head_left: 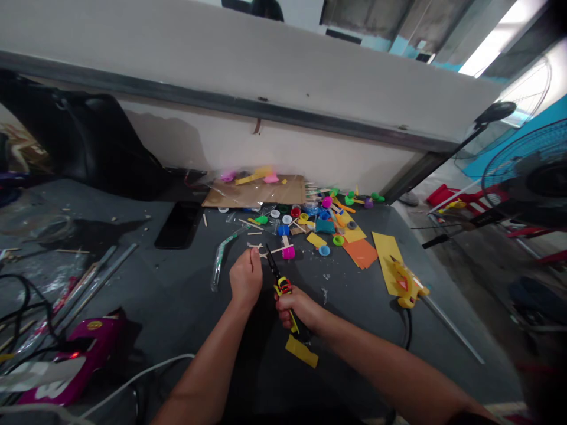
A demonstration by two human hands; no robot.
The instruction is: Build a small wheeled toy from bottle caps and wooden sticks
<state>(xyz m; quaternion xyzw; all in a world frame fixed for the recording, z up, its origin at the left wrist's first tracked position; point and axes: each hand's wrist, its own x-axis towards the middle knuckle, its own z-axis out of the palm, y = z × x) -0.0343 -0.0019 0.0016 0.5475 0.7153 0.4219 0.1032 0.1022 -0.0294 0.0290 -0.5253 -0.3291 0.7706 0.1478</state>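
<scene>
My left hand [246,277] is closed in a pinch on thin wooden sticks [280,250] joined into a small frame. In my right hand [296,308] is a yellow-and-black hand tool [283,285] with red parts and a long, narrow black nose; its exact kind is unclear. The nose points up and away, close beside the sticks. Just beyond the hands, a pink plastic piece [288,252] and a blue bottle cap [283,231] lie on the dark table [186,307]. A yellow paper strip [302,351] is below my right hand.
A yellow glue gun [408,284] with a long glue stick rests at the right by yellow card [386,260]. Coloured caps and orange paper [362,254] are scattered behind. A black phone [178,225], a magenta device [88,348] and cables are leftward. A fan [531,177] stands right.
</scene>
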